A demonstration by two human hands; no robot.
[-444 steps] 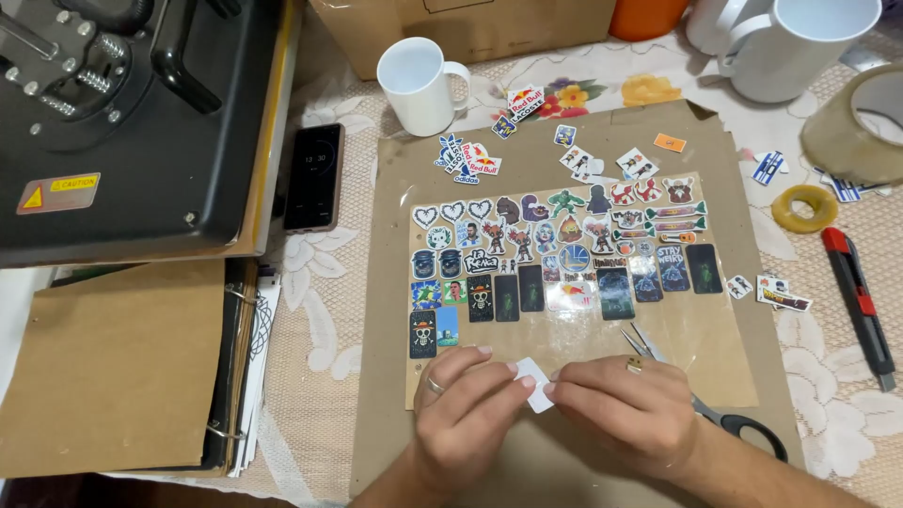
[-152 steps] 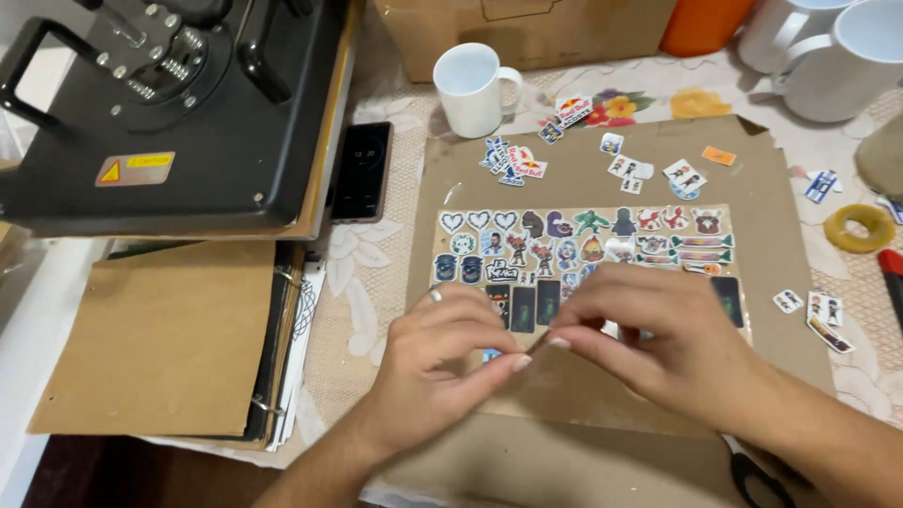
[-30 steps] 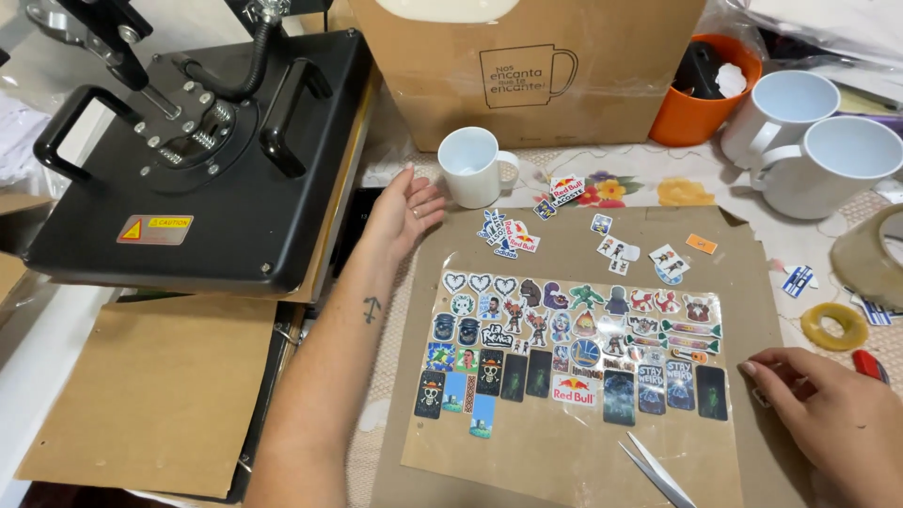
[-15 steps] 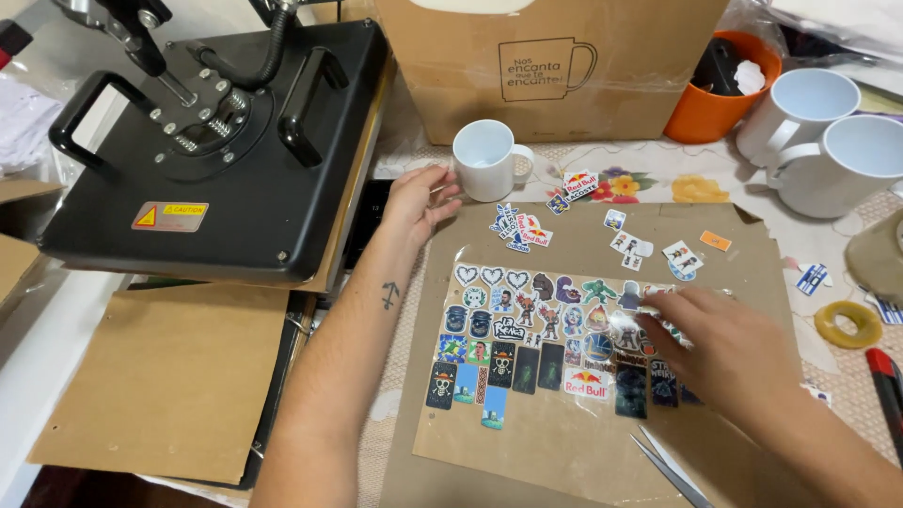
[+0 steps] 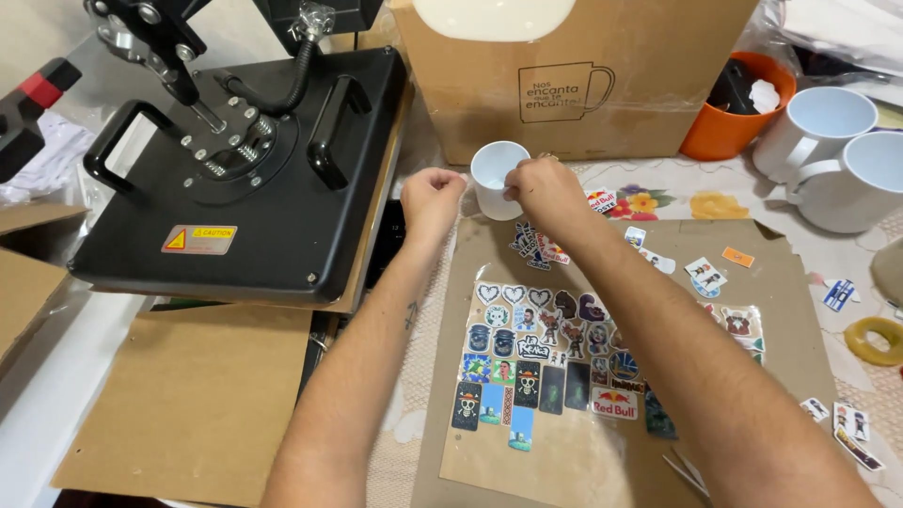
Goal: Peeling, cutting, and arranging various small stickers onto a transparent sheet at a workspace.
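A small white mug stands at the far edge of a brown paper sheet covered with several small stickers. My right hand reaches across the sheet and grips the mug's right side at the rim. My left hand is curled into a loose fist just left of the mug, close to it, with nothing visible in it. My right forearm hides part of the sticker rows.
A black heat press fills the left side. Behind the mug stands a cardboard box, with an orange cup and two large white mugs to its right. A yellow tape roll lies right, a cardboard sheet lower left.
My right hand has left the stickers and moved up to the white mug. My left hand has shifted from the mug's left side into a fist beside it.
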